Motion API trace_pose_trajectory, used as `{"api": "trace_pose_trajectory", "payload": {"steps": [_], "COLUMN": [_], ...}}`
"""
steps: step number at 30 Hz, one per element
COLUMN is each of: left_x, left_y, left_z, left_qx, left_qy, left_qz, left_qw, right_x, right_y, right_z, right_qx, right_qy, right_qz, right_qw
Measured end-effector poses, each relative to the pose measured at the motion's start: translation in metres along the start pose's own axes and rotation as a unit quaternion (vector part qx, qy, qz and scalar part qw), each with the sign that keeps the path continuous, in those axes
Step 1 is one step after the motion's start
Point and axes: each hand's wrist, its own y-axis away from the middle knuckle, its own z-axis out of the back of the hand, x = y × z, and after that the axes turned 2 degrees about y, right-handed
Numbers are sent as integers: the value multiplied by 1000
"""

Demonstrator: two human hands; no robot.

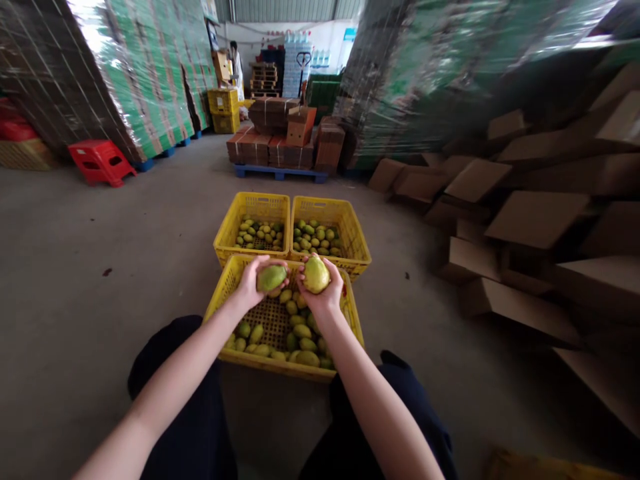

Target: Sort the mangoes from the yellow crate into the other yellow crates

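My left hand (253,279) is closed round a green mango (271,278). In my right hand (330,293) sits a yellower mango (316,275), gripped with its rounded side facing up. Both hands are held above the far part of a yellow plastic crate (275,364), which stands between my legs. Inside it, several green-yellow mangoes (306,331) lie along the near and right sides, and part of the slotted bottom shows. Beyond are two more yellow crates, a left one (253,252) and a right one (360,257), each with mangoes over its bottom.
Loose cardboard boxes (537,217) are heaped on the right. A red stool (101,160) stands at the left, near wrapped pallet stacks (145,73). Straight ahead, bundled cardboard (250,148) rests on a blue pallet (280,173). A person (237,70) is far back.
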Motion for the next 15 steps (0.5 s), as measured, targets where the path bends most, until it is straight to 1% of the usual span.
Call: {"api": "trace_pose_trajectory", "payload": {"steps": [1, 2, 3, 5, 8, 9, 10, 11, 12, 13, 14, 15], "left_x": [4, 12, 24, 56, 106, 117, 122, 121, 114, 101, 83, 61], "left_y": [2, 5, 8, 20, 45, 52, 57, 57, 54, 48, 40, 29], "left_z": [6, 13, 20, 34, 50, 53, 56, 57, 59, 60, 61, 63], "left_qx": [22, 36, 47, 33, 52, 59, 63, 64, 61, 53, 41, 23], "left_qy": [-90, -176, -250, -351, -387, -388, -387, -380, -368, -350, -318, -283], "left_qz": [30, 65, 104, 190, 315, 346, 369, 379, 376, 357, 323, 272], "left_qw": [995, 981, 961, 916, 865, 852, 843, 841, 848, 864, 891, 919], "right_x": [6, 13, 19, 29, 38, 40, 41, 42, 42, 43, 43, 43], "right_y": [3, 5, 8, 13, 19, 21, 23, 24, 25, 25, 25, 25], "right_z": [2, 4, 6, 11, 17, 19, 20, 21, 22, 22, 23, 23], "right_qx": [-5, -13, -24, -52, -82, -88, -92, -96, -100, -102, -104, -104], "right_qy": [-2, -5, -8, -15, -24, -24, -22, -19, -14, -10, -6, -2], "right_qz": [5, 10, 13, 20, 27, 27, 25, 21, 18, 16, 14, 13], "right_qw": [1000, 1000, 1000, 998, 996, 995, 995, 995, 995, 995, 994, 995]}}
